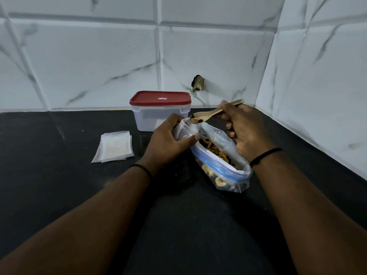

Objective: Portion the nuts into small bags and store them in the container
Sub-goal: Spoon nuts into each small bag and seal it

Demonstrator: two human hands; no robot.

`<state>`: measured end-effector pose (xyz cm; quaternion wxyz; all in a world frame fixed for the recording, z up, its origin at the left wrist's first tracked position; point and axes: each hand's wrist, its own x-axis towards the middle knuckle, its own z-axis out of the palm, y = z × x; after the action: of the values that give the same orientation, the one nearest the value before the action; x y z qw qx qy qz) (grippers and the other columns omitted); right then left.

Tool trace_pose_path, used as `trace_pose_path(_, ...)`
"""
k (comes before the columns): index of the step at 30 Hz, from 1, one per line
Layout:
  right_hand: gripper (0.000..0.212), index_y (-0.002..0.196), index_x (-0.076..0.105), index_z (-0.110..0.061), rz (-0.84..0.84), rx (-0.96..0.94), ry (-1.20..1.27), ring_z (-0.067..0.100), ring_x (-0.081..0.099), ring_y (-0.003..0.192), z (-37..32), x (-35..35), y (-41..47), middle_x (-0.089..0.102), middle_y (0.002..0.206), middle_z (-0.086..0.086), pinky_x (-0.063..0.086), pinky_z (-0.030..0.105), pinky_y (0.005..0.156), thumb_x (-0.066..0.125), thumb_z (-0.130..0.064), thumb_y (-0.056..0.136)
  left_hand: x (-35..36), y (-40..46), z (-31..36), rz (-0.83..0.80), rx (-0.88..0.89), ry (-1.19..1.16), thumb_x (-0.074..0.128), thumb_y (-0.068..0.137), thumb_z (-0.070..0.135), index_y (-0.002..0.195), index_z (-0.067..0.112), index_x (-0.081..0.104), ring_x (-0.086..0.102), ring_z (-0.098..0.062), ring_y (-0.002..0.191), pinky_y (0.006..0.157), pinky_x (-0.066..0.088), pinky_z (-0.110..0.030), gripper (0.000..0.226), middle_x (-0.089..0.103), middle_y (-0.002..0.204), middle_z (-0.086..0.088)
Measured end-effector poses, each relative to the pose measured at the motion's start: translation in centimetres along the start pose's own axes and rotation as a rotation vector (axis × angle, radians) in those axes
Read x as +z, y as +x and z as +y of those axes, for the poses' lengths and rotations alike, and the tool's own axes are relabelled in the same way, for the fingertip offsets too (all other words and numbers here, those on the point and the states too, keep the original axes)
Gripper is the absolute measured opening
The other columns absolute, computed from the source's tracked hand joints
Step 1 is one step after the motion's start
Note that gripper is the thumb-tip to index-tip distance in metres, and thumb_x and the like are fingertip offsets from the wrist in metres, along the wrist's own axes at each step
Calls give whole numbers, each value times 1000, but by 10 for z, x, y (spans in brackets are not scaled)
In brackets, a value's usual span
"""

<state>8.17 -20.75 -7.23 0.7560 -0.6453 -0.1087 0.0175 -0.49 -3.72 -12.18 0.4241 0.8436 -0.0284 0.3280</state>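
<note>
My left hand [168, 139] grips a small clear bag [185, 129] and holds its mouth open. My right hand [246, 129] holds a wooden spoon [215, 112] by the handle. The spoon's bowl carries a few nuts right at the small bag's mouth. Below both hands a large zip bag [222, 163] with a blue seal lies open on the counter, with mixed nuts inside. A clear plastic container [156, 118] with a red lid [160, 98] stands shut behind my left hand.
A stack of empty small bags [114, 148] lies on the black counter [59, 175] to the left of my left hand. White marble-look tiled walls meet in a corner at the back right. A dark hole [197, 83] marks the back wall.
</note>
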Motion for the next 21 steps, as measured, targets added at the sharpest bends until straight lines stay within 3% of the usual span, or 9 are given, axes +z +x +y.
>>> trace_pose_path(4,13,94,74,-10,-158,-338,-251,-3,60,58,-8,7,-18,72,79,-2,46,16,53,70,-22,92,1,-1,1,7,-38,-19,78,81,35,106,19,58,64,-8,86,71,54,-22,36,67,97,5)
trace_pose_path(8,7,95,73,-11,-327,-560,-314,4,72,80,-13,11,-26,75,88,-4,55,17,70,70,-11,90,1,-1,1,24,-38,-54,78,81,33,106,18,58,65,-16,88,76,55,-32,36,67,97,2)
trace_pose_path(11,4,94,72,-14,-211,-587,-287,1,68,72,-12,10,-22,74,84,-3,53,18,66,69,-16,92,1,-2,0,27,-35,-69,77,80,37,106,16,58,65,-17,89,76,56,-34,39,68,97,1)
trace_pose_path(13,13,88,70,-14,-40,-582,-312,11,59,61,-7,4,-11,70,76,7,49,33,59,68,-26,93,1,-1,0,21,-40,-73,77,79,39,105,17,58,65,-14,90,77,57,-34,40,68,97,3)
trace_pose_path(15,16,86,69,-13,43,-546,-342,17,56,61,-2,-3,-1,68,73,9,49,37,61,67,-28,93,1,-1,0,14,-48,-71,78,80,36,107,18,58,64,-7,89,78,56,-28,38,67,97,6)
trace_pose_path(18,4,90,72,-21,-43,-517,-454,7,69,80,5,-9,4,73,85,-7,56,28,77,69,-24,92,1,-1,0,22,-41,-80,78,80,34,106,17,58,64,-5,88,76,54,-21,37,67,96,7)
trace_pose_path(21,7,89,74,-23,-227,-520,-540,4,71,88,13,-13,6,75,87,-9,57,32,87,71,-17,90,2,-2,-1,24,-35,-71,78,81,33,107,17,58,64,-7,90,76,53,-21,36,67,97,6)
